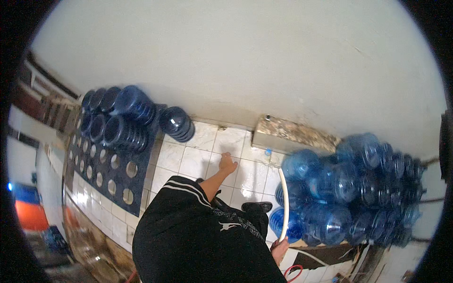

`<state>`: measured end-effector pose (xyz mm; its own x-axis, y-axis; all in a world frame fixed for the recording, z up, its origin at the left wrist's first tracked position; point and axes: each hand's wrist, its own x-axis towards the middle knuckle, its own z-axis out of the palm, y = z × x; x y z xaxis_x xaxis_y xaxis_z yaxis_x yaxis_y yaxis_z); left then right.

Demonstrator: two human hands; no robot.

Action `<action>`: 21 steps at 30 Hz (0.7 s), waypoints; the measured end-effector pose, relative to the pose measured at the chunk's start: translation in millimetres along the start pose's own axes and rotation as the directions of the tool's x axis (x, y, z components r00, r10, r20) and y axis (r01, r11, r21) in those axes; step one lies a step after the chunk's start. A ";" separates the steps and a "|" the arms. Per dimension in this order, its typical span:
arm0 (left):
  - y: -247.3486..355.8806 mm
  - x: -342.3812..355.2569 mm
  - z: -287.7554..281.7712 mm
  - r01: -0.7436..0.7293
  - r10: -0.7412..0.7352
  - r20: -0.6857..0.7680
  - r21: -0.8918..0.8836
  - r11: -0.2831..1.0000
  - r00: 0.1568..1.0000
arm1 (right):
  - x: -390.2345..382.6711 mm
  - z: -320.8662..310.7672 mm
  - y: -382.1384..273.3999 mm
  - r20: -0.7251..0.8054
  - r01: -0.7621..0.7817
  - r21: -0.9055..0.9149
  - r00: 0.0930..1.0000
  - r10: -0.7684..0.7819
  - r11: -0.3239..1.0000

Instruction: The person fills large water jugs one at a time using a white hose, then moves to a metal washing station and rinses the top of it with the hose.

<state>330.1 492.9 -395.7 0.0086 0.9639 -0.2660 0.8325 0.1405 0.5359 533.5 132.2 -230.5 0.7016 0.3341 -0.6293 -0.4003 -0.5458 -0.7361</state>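
Observation:
My left hand (228,163) reaches out over the white tiled floor, its fingers loosely apart and nothing visible in it. Low on the right, my right hand (279,250) is closed round the lower end of a white hose (285,203). From that grip the hose rises in a slight curve, its free end upward, in front of several clear blue water jugs (337,181) stacked on their sides. One dark blue jug (177,123) stands on the floor by the wall, beyond and left of my left hand.
More blue jugs (125,115) lie stacked at the left on a dark rack with round holes (113,162). A stained ledge (292,134) runs along the wall, with a small blue cap (268,152) on the tiles before it. Some floor tiles (247,184) look wet. A red loop (293,272) lies below my right hand.

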 end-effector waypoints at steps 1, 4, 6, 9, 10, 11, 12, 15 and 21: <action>-30.6 5.0 -18.9 0.090 -0.090 0.006 -0.005 0.996 0.996 | -3.7 18.0 -4.7 0.002 -0.003 -0.007 1.000 0.003 1.000; -117.3 28.2 -72.9 0.271 -0.271 0.052 -0.002 0.962 0.961 | 2.5 64.6 20.0 0.115 0.208 -0.347 0.977 -0.178 0.915; -164.9 41.8 -112.9 0.397 -0.396 0.145 0.025 0.918 0.907 | 24.7 87.7 64.6 0.205 0.532 -0.534 0.835 -0.510 0.657; -267.2 85.4 -129.0 0.433 -0.441 0.077 0.105 0.895 0.894 | -56.9 188.6 -6.8 0.277 0.410 -0.442 0.908 -0.313 0.798; -292.6 101.4 -134.0 0.437 -0.444 0.046 0.115 0.892 0.895 | -66.0 211.4 -11.0 0.302 0.398 -0.430 0.909 -0.286 0.810; -316.6 122.8 -140.1 0.442 -0.447 0.016 0.125 0.888 0.894 | -72.3 230.1 -11.0 0.327 0.385 -0.421 0.909 -0.258 0.821; -337.6 141.1 -144.0 0.447 -0.450 -0.004 0.135 0.884 0.893 | -70.1 243.7 -2.3 0.333 0.363 -0.425 0.915 -0.230 0.829; -384.3 206.5 -166.8 0.430 -0.431 -0.004 0.095 0.898 0.902 | -80.0 288.0 10.7 0.355 0.344 -0.438 0.915 -0.192 0.831; -409.4 339.9 -245.3 0.440 -0.425 -0.125 0.142 0.887 0.897 | -76.5 329.6 55.0 0.286 0.299 -0.504 0.943 -0.170 0.810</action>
<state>-143.7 818.4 -508.9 -0.4151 0.8331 -0.3657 0.8207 0.5163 0.2448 263.4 329.9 -304.9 0.5608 0.6278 -0.5397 0.1824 -0.7296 -0.6591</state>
